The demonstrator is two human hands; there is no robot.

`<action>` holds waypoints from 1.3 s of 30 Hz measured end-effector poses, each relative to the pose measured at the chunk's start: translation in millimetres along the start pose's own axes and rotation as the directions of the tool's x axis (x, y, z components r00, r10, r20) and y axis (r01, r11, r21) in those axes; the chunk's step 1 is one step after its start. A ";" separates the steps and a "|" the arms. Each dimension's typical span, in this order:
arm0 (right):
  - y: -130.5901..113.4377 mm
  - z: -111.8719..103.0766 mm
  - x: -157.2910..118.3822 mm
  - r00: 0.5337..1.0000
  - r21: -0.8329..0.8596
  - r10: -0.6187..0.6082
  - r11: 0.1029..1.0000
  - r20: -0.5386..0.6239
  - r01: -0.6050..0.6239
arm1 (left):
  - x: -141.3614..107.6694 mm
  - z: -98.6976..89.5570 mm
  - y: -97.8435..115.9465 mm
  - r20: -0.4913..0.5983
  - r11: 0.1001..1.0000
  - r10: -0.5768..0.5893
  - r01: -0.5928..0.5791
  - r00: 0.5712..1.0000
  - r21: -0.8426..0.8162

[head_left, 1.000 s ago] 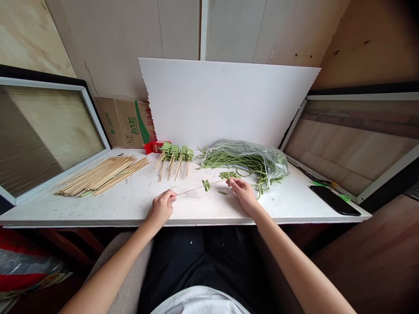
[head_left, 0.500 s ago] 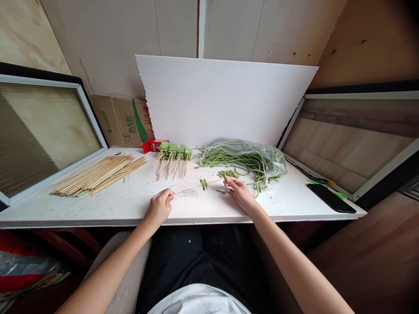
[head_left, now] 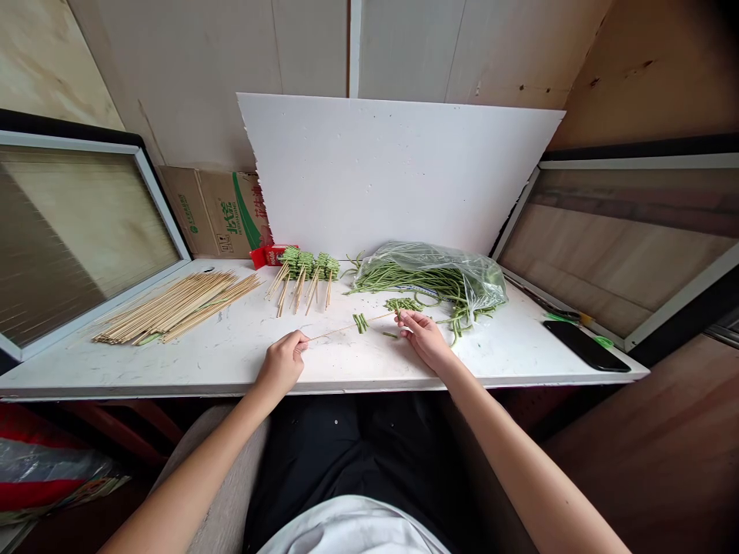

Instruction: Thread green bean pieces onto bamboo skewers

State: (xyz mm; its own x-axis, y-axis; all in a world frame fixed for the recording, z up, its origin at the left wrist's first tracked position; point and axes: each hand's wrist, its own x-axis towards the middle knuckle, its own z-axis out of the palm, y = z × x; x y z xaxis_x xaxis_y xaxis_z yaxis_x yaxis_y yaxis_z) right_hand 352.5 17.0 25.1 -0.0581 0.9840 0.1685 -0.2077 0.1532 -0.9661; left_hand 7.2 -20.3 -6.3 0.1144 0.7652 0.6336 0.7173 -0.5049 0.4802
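My left hand (head_left: 282, 358) is closed around the left end of a thin bamboo skewer (head_left: 330, 334), which slants up to the right above the white table. Several short cut pieces of green bean (head_left: 360, 323) are threaded crosswise near its middle. At the tip, my right hand (head_left: 426, 338) is closed in a pinch on another short piece of long green bean (head_left: 398, 314), partly hidden by the fingers. Just behind that hand lies a small pile of cut bean pieces (head_left: 402, 304). One loose piece (head_left: 390, 335) rests on the table to its left.
Bare bamboo skewers (head_left: 173, 308) are heaped at left. Finished bean skewers (head_left: 309, 269) stack at the back beside a red packet (head_left: 264, 257). A clear plastic bag (head_left: 430, 265) of long beans lies behind my right hand. A black phone (head_left: 586, 346) lies near the right edge of the white table (head_left: 219, 365).
Both hands and the skewer keep practically the same position and grip. Only the camera view has shifted slightly.
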 end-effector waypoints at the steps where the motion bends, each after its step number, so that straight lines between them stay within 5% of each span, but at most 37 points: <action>1: 0.5 -0.2 0.2 1.000 -0.007 -0.001 1.000 -0.004 0.001 | 0.1 -0.2 0.3 0.001 1.000 0.000 0.000 1.000 0.002; 14: 8.1 -8.1 0.0 0.990 -0.257 -0.125 0.961 -0.073 0.102 | -1.1 -1.9 2.2 0.039 0.998 0.001 -0.003 0.999 0.060; 39: 1.3 1.0 -4.5 0.985 -0.230 -0.135 0.967 -0.110 0.107 | -3.0 0.8 -0.5 -0.011 0.999 -0.018 0.018 1.000 0.036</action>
State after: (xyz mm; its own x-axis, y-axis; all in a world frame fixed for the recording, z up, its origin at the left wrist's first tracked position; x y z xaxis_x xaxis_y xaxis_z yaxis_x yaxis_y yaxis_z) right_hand 351.5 12.7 23.2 0.0778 0.9584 0.2746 0.0170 0.2741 -0.9615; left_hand 7.0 -22.0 -8.9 0.0945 0.7697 0.6314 0.7433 -0.4764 0.4695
